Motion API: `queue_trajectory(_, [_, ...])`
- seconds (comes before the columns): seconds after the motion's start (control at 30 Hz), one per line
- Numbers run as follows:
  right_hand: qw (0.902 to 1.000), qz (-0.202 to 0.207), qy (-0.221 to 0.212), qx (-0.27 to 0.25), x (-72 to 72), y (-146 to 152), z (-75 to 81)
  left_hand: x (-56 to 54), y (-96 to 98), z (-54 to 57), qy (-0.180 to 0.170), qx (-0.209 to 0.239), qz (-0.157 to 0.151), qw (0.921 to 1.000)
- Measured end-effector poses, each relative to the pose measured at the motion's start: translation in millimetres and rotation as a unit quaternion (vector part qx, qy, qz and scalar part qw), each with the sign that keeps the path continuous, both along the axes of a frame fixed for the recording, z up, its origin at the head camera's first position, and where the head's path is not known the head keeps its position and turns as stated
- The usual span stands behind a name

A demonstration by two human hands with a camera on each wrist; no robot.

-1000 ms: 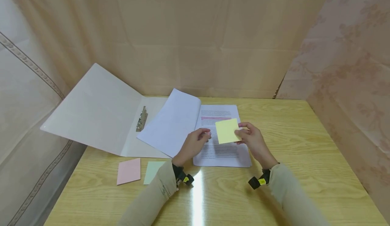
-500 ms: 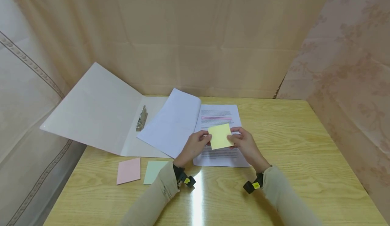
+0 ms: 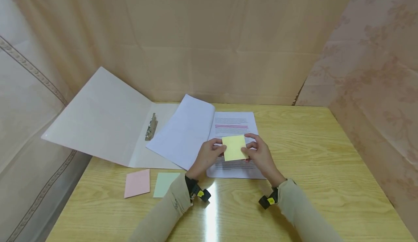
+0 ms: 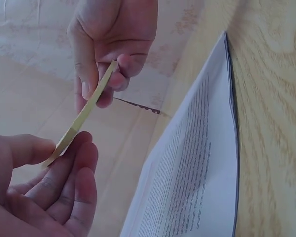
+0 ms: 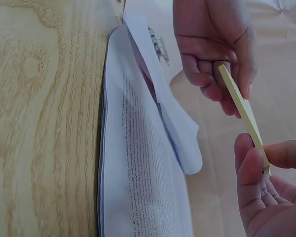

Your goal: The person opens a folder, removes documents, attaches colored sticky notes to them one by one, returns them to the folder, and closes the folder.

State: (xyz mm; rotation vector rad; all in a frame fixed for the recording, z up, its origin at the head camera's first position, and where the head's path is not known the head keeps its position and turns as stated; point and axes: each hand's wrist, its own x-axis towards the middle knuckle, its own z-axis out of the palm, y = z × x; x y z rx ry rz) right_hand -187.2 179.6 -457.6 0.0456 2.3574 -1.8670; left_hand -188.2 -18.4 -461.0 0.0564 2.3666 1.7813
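A yellow sticky note pad [image 3: 234,148] is held up over the printed pages [image 3: 233,122] by both hands. My left hand [image 3: 207,155] pinches its left edge between thumb and fingers. On the opposite edge, my right hand [image 3: 262,157] grips it, thumb on the front face. Edge-on in the left wrist view, the pad [image 4: 81,116] shows some thickness, and the right wrist view shows the same pad [image 5: 241,111] clear of the paper. Pink highlighted lines run across the page above it. A turned-over sheet [image 3: 184,131] lies to the left of the text.
An open white folder [image 3: 101,122] with a metal clip [image 3: 151,127] lies at the left, partly under the turned sheet. Pink [image 3: 137,183] and green [image 3: 165,184] sticky note pads lie on the wooden table [image 3: 326,169] near the left forearm, which partly covers the green one.
My right hand has brought the yellow pad leftward and slightly down, and my left hand has taken hold of its left edge. The folder and papers stay in place.
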Motion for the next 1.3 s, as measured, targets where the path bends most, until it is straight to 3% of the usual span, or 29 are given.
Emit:
queue_trajectory(0.23, [0.9994,0.000,0.027,0.023,1.8,-3.5,-2.2,-0.3,1.5,0.3,-0.035,0.014,0.025,0.9990])
queue_trajectory(0.53, [0.9961,0.026,0.059,0.060,8.3,-10.1,-2.4,1.3,3.4,-1.1,-0.056,0.054,0.024,0.9967])
queue_trajectory(0.67, [0.9834,0.051,0.124,0.122,10.0,-10.6,-4.6,2.1,3.8,-1.0,-0.063,0.054,0.021,0.9963])
queue_trajectory(0.83, [0.9568,0.095,0.197,0.191,11.6,-11.4,-8.5,2.6,3.5,-1.9,-0.063,0.052,0.016,0.9965])
queue_trajectory(1.0, [0.9336,0.109,0.230,0.252,12.2,-12.3,-11.9,3.0,2.4,-5.8,-0.056,0.046,0.012,0.9973])
queue_trajectory(1.3, [0.9273,0.138,0.219,0.270,15.2,-15.4,-14.2,3.2,1.9,-8.6,-0.059,0.051,0.009,0.9969])
